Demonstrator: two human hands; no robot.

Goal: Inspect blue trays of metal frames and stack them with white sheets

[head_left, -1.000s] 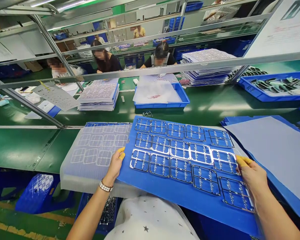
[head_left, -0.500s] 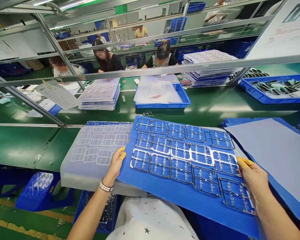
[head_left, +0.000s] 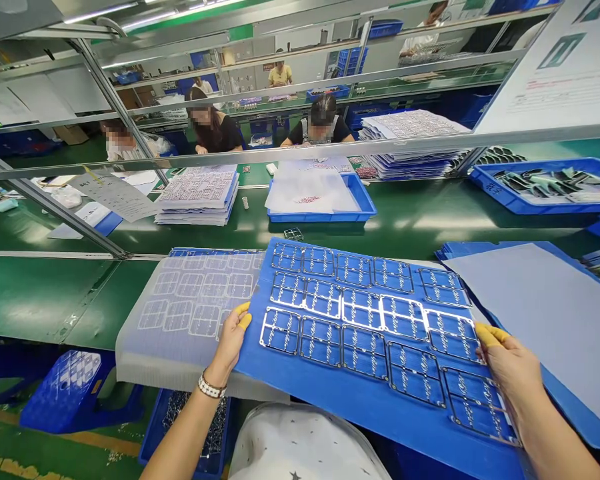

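Observation:
Between my hands I hold a blue plastic sheet (head_left: 340, 393), tilted, bearing rows of thin shiny metal frames (head_left: 363, 307) with script-like cut-outs. My left hand (head_left: 234, 337), wearing yellow finger covers, pinches the sheet's left edge. At the right edge my right hand (head_left: 510, 360), also with yellow finger covers, grips the sheet beside the end frames. To the left lies a stack under a translucent white sheet (head_left: 145, 353), with more frames showing through. One loose metal frame (head_left: 293, 234) rests on the green bench just beyond the sheet.
Right of me lie blue sheets with white paper (head_left: 540, 293) on top. Across the bench stand a blue tray (head_left: 325, 217), a paper stack (head_left: 197, 200) and another blue tray (head_left: 535, 203). A metal rail (head_left: 260, 157) crosses ahead. Below left are a blue stool (head_left: 63, 393) and a bin (head_left: 155, 427).
The view has shifted slightly, so the background sits a little lower and further left. Both hands keep their hold on the blue sheet, which stays nearly in place.

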